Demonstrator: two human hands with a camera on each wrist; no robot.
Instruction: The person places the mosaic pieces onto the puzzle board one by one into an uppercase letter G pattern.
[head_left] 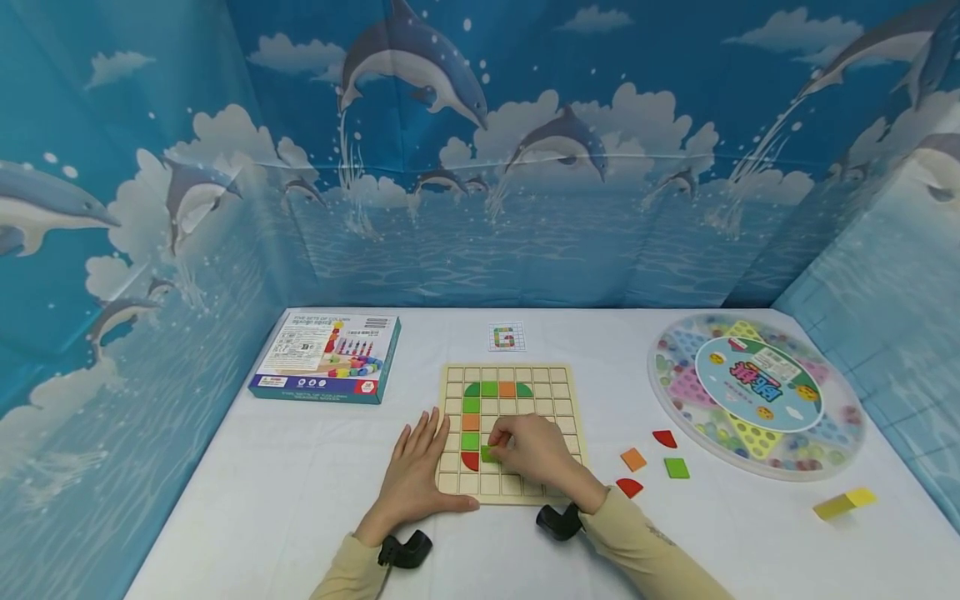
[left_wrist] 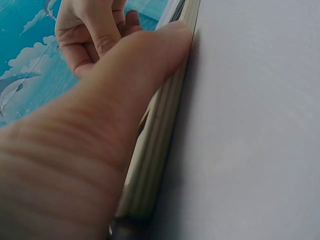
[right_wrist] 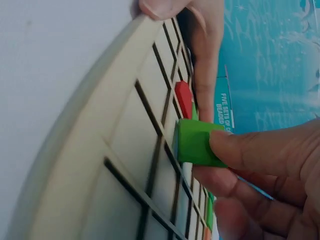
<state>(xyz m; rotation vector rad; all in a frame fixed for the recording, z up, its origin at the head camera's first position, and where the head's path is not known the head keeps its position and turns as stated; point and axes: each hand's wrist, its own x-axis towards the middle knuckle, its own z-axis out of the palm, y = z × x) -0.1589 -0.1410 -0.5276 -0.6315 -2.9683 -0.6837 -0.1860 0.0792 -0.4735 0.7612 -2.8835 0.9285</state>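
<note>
A wooden grid board (head_left: pixel 557 417) lies on the table, with green, orange and red tiles set in a curve along its upper and left squares. My right hand (head_left: pixel 531 446) pinches a green square tile (right_wrist: pixel 197 142) between thumb and fingers, close over a square beside the red quarter-round tile (head_left: pixel 470 460). The left hand (head_left: pixel 417 469) rests at the board's left side with its fingers straight; its thumb (left_wrist: pixel 172 42) lies on the front edge near the corner. A small pattern card (head_left: pixel 507 337) with a coloured G lies behind the board.
Right of the board lie loose tiles: an orange square (head_left: pixel 633 459), a green square (head_left: pixel 677 468) and two red quarter-rounds (head_left: pixel 664 438). Farther right are a round marble game set (head_left: pixel 757 396) and a yellow block (head_left: pixel 844 503). A boxed toy (head_left: pixel 325 357) sits at the back left.
</note>
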